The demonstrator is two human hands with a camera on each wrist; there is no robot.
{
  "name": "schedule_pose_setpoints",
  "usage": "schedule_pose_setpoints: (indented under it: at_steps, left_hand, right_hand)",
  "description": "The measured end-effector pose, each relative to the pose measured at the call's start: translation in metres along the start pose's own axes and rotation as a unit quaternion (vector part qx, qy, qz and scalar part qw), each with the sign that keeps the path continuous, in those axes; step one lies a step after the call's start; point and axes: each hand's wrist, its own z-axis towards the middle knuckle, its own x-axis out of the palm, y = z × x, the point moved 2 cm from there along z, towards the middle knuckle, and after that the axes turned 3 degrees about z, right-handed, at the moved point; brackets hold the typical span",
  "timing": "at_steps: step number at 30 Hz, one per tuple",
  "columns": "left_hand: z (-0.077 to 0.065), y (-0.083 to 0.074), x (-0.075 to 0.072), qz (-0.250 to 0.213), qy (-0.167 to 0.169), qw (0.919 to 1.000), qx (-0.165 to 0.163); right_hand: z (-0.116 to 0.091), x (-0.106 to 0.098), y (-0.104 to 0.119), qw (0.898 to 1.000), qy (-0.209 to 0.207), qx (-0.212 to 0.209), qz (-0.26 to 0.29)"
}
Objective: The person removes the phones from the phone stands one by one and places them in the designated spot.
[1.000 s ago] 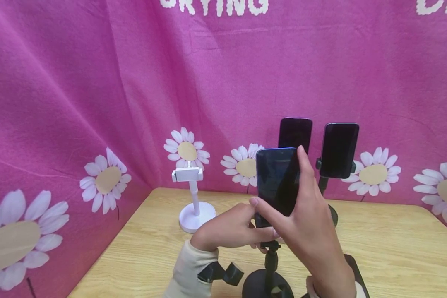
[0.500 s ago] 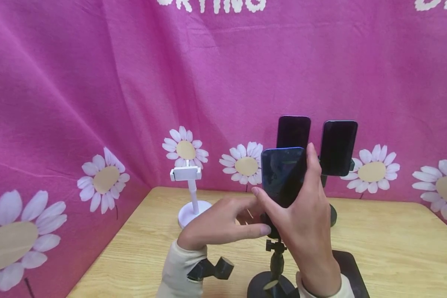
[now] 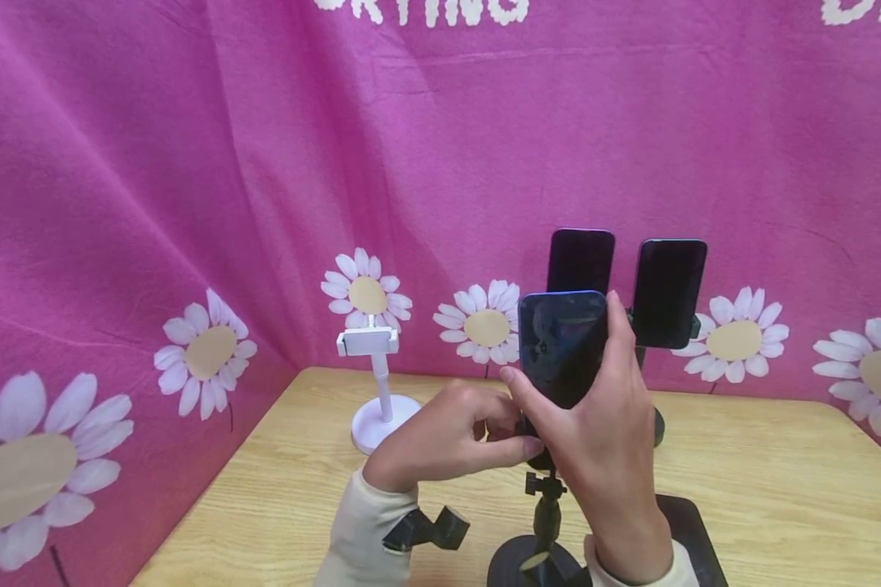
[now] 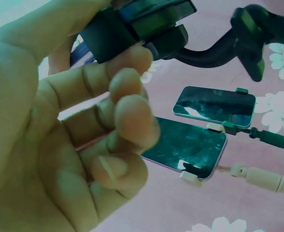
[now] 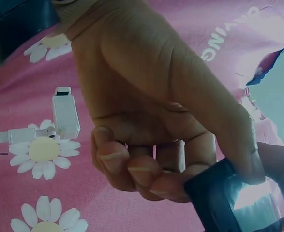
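My right hand [image 3: 595, 416] grips a dark phone [image 3: 562, 346] upright, thumb on its left edge and fingers up its right edge. The phone's lower end sits at the clamp of a black stand [image 3: 546, 509] near the table's front edge. My left hand [image 3: 470, 432] pinches that clamp [image 4: 137, 29] just below the phone, fingers curled. In the right wrist view, the curled fingers [image 5: 132, 169] wrap the phone [image 5: 224, 198].
Two more dark phones [image 3: 580, 261] [image 3: 668, 293] stand in black holders behind. An empty white stand [image 3: 378, 383] is at the back left. A flat black object [image 3: 686, 530] lies at the right front of the wooden table [image 3: 778, 489]. Pink flowered cloth [image 3: 191, 204] surrounds it.
The phone has shifted slightly right and stands straighter. My left fingers spread half a second ago and have curled back onto the clamp.
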Motion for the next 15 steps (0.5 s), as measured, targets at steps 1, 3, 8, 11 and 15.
schedule_pose_setpoints:
  at_steps: [1, 3, 8, 11, 15]
  left_hand:
    - [0.0, 0.001, 0.001, -0.007, -0.002, 1.0, 0.004]
    - [0.001, 0.004, 0.001, -0.022, -0.006, 0.9997, 0.01]
    - [0.002, 0.01, 0.003, -0.062, -0.013, 0.9979, 0.014]
    - [0.001, 0.014, 0.005, -0.078, -0.02, 0.9966, 0.018]
    - [0.0, 0.02, 0.006, -0.102, -0.025, 0.9943, 0.019]
  right_hand:
    - [0.0, 0.0, 0.0, 1.0, -0.002, -0.003, 0.001]
    - [0.0, 0.001, 0.0, 1.0, -0.005, -0.007, 0.005]
    - [0.001, 0.003, -0.001, 1.0, -0.01, -0.023, 0.009]
    - [0.001, 0.003, -0.002, 0.999, -0.013, -0.035, 0.009]
    - [0.001, 0.004, -0.001, 0.998, -0.019, -0.05, 0.018]
